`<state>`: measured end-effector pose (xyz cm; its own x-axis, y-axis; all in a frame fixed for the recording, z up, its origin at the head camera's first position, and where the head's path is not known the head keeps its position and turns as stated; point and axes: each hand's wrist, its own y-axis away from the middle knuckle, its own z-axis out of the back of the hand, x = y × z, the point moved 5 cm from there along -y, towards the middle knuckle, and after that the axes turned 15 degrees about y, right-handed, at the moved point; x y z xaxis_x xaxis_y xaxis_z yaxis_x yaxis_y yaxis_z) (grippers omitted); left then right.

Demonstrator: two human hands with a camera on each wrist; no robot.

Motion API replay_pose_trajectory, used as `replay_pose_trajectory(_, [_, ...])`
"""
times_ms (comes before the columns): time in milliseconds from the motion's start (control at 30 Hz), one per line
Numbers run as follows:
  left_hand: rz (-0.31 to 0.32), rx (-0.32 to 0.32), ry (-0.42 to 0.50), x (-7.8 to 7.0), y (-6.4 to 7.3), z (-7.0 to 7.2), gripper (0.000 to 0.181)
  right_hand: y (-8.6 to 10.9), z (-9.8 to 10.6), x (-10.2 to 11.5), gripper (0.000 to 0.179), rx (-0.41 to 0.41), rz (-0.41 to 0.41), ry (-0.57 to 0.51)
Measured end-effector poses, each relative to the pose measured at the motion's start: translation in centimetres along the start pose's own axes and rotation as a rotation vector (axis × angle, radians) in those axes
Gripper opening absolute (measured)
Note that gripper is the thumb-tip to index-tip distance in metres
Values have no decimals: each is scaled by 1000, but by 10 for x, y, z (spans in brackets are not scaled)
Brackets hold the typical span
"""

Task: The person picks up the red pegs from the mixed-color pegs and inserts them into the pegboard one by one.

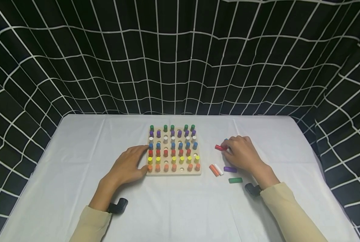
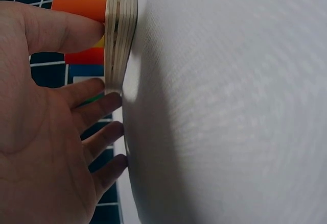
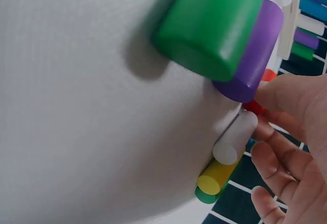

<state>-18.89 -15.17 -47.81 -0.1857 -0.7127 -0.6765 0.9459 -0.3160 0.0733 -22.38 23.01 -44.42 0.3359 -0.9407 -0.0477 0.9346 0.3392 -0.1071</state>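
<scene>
A wooden pegboard [image 1: 174, 173] stands in the middle of the table, bearing rows of orange, yellow, red, blue, white, purple and green pegs, with several bare holes. My left hand [image 1: 128, 164] rests at its left side. In the left wrist view the thumb and index fingertip touch the board's edge [image 2: 120, 35], the other fingers loosely extended. Right of the board, my right hand [image 1: 241, 153] pinches a red peg [image 1: 218, 147] between thumb and index finger, close to the tabletop. The right wrist view shows only part of that red peg [image 3: 253, 106] behind the thumb.
Loose pegs lie near the right hand: orange [image 1: 214, 170], white [image 1: 219, 169], purple [image 1: 230, 169] and green [image 1: 235, 180]. Beyond the fingers are another white peg [image 3: 235, 137] and a yellow one [image 3: 217, 177]. A black grid-lined curtain [image 1: 180, 67] surrounds the white-covered table [image 1: 180, 208].
</scene>
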Motion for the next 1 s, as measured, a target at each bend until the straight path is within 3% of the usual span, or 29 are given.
replay_pose_trajectory(367, [-1,0,0,1,-1,-1,77,2,4,3,22,4,0,0])
replay_pose_trajectory(800, [8,-8,-5,2,0,-1,78,5,21,12,20,-83,48,11])
replay_pose_trajectory(1000, [9,-4,-5,2,-1,-2,77,3,22,13,17,-110,31,-20])
